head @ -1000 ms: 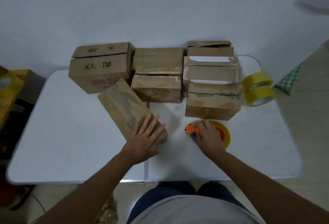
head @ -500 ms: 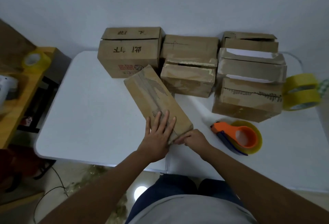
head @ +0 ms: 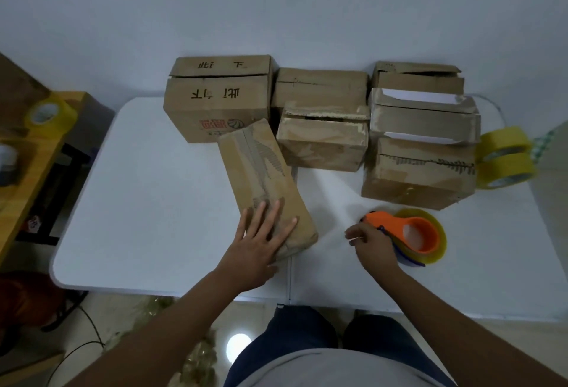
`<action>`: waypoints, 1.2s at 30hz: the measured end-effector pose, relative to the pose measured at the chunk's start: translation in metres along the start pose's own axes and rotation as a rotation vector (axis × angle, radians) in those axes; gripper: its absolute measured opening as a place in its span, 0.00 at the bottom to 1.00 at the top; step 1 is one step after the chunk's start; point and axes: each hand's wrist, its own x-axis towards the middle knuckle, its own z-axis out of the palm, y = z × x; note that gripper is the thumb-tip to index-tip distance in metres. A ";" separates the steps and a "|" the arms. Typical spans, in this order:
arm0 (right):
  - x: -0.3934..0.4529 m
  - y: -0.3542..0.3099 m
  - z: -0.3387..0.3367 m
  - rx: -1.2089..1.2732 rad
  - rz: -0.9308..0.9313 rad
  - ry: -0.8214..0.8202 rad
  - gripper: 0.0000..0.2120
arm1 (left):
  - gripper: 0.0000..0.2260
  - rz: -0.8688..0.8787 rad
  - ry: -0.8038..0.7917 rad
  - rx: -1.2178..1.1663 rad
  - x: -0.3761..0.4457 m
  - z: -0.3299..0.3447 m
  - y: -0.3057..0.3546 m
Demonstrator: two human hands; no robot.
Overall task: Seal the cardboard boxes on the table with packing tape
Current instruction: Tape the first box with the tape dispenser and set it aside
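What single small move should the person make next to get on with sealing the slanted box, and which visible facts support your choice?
Probably close the right hand round the orange tape dispenser and lift it toward the slanted box. The left hand lies flat on that box's near end, steadying it, while the right hand's fingers are at the dispenser's nose but do not yet clearly grip it.

Long box [head: 264,183] at table [head: 147,202] centre; box row [head: 319,128] behind; tape dispenser [head: 412,234] right; tape rolls [head: 504,156] by right edge.
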 end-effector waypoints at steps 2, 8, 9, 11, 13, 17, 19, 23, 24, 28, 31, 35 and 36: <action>0.004 0.015 -0.018 -0.158 -0.071 0.166 0.09 | 0.45 -0.042 0.030 -0.060 0.007 0.001 0.017; 0.012 0.053 -0.053 -0.378 0.011 0.340 0.27 | 0.32 -0.199 0.001 -0.018 0.034 0.013 0.048; 0.012 0.055 -0.058 -0.409 0.041 0.286 0.31 | 0.31 -0.203 0.008 -0.009 0.033 0.015 0.048; 0.016 0.062 -0.065 -0.525 0.033 0.118 0.32 | 0.30 -0.193 0.024 -0.006 0.032 0.017 0.047; 0.021 0.064 -0.067 -0.598 0.010 -0.034 0.28 | 0.29 -0.172 0.026 0.002 0.032 0.016 0.044; 0.029 0.061 -0.066 -0.720 0.047 -0.135 0.23 | 0.27 -0.092 0.035 0.012 0.029 0.012 0.045; 0.028 0.060 -0.069 -0.777 0.023 -0.143 0.19 | 0.26 -0.078 0.041 0.024 0.024 0.012 0.045; 0.017 0.051 -0.081 -0.607 -0.201 -0.221 0.13 | 0.25 -0.087 0.062 0.024 0.019 0.014 0.044; 0.013 0.045 -0.083 -0.526 -0.240 -0.264 0.12 | 0.25 -0.089 0.056 0.021 0.020 0.013 0.044; 0.000 0.009 -0.086 -0.223 -0.196 -0.343 0.15 | 0.25 -0.129 0.069 -0.068 0.023 0.013 0.050; -0.008 -0.009 -0.085 -0.142 -0.157 -0.297 0.13 | 0.24 -0.178 0.132 -0.310 0.029 0.009 0.052; -0.022 -0.035 -0.080 -0.116 -0.215 -0.196 0.19 | 0.22 -0.307 0.167 -0.837 0.044 -0.027 0.055; -0.024 -0.039 -0.078 -0.146 -0.243 -0.184 0.19 | 0.19 -0.414 0.140 -1.014 0.047 -0.042 0.057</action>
